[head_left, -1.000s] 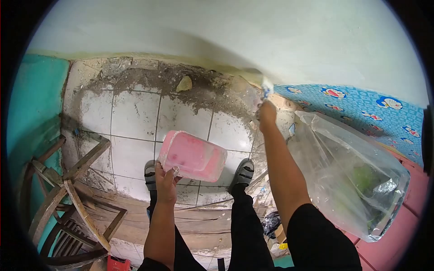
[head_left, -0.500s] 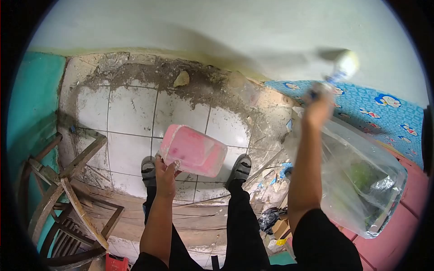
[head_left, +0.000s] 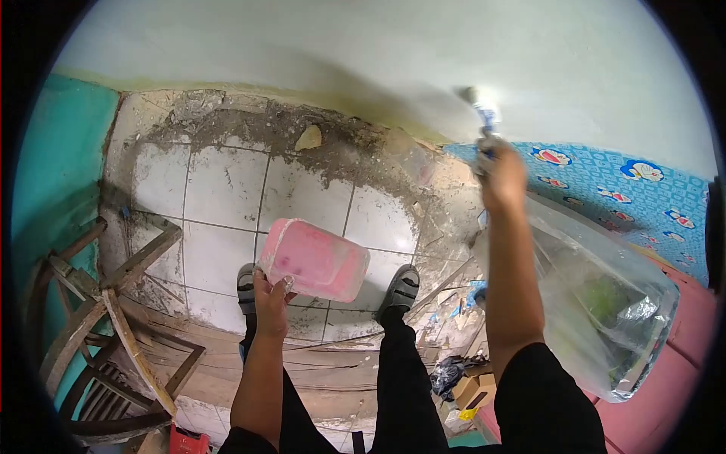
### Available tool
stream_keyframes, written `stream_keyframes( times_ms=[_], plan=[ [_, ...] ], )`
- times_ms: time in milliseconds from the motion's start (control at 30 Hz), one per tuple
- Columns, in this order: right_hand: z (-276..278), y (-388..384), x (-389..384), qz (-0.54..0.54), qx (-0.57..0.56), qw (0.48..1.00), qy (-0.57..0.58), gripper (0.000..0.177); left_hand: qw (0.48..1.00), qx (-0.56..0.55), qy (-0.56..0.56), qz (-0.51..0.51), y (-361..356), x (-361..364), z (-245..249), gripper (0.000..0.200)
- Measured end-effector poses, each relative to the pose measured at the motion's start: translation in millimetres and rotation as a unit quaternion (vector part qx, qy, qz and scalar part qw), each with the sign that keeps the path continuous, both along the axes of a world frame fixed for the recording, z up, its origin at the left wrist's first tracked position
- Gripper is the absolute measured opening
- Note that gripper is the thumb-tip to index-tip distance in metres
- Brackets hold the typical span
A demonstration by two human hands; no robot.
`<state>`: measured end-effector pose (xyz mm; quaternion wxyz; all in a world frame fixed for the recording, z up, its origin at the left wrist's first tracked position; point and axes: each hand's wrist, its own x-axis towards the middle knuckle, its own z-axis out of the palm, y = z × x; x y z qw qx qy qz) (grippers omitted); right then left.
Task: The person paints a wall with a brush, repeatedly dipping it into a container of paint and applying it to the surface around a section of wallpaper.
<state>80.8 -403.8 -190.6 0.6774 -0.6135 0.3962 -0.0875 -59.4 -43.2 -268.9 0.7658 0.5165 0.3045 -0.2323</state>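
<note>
My left hand grips the left edge of a pink plastic tub, its thumb on the near side. Whitish smears show on the tub, which is held above the tiles between my feet. Raised at the right, my right hand is closed round the handle of a paintbrush. The brush head, blurred and whitish, points up at the pale wall and overlaps it in this view, with a shadow beside it.
A broken wooden chair leans at the left by the green wall. Dirt and a loose stone lie along the wall's foot. At the right sits a plastic-covered bin below blue patterned wall covering. Debris and a cardboard box lie nearby.
My right hand and the paintbrush have swung left along the wall. The pink tub has shifted slightly left and down in my left hand.
</note>
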Motion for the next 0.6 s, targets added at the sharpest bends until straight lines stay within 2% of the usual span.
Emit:
stream_keyframes(
  times_ms=[100, 133, 200, 267, 333, 367, 400, 433, 467, 567, 600],
  plan=[
    [76, 16, -21, 0.038, -0.083, 0.989, -0.115, 0.031, 1.000, -0.005, 0.016, 0.006, 2, 0, -2, 0.047],
    [89, 16, -24, 0.011, -0.089, 0.987, -0.135, 0.032, 1.000, -0.007, 0.025, 0.013, 3, -3, -4, 0.047],
    [79, 14, -22, -0.019, -0.131, 0.968, -0.213, 0.029, 1.000, 0.010, -0.025, 0.000, 7, -15, -17, 0.049],
    [27, 7, 7, -0.120, -0.195, 0.960, -0.159, 0.025, 0.998, 0.017, -0.057, -0.003, 10, -20, -23, 0.050],
    [-83, -34, 27, 0.027, -0.354, 0.934, -0.030, 0.021, 0.997, 0.017, -0.070, 0.005, 13, -20, -20, 0.052],
    [-131, -43, 35, 0.046, -0.362, 0.931, 0.000, 0.020, 0.998, 0.013, -0.061, 0.007, 15, -21, -20, 0.052],
    [-142, -24, 35, 0.079, -0.289, 0.954, 0.009, 0.022, 0.999, 0.011, -0.052, 0.009, 17, -20, -19, 0.053],
    [-144, 0, 31, 0.087, -0.244, 0.964, 0.066, 0.021, 0.999, 0.009, -0.042, 0.009, 21, -20, -18, 0.054],
    [-143, 17, 25, 0.097, -0.197, 0.968, 0.124, 0.021, 0.999, 0.001, -0.034, 0.025, 22, -20, -12, 0.052],
    [-161, 26, 8, 0.108, -0.072, 0.972, 0.197, 0.016, 0.998, -0.014, -0.026, 0.058, 23, -20, 5, 0.049],
    [-181, 10, 8, 0.141, -0.143, 0.964, 0.177, 0.016, 0.997, -0.014, -0.033, 0.062, 24, -23, 7, 0.049]
  ],
)
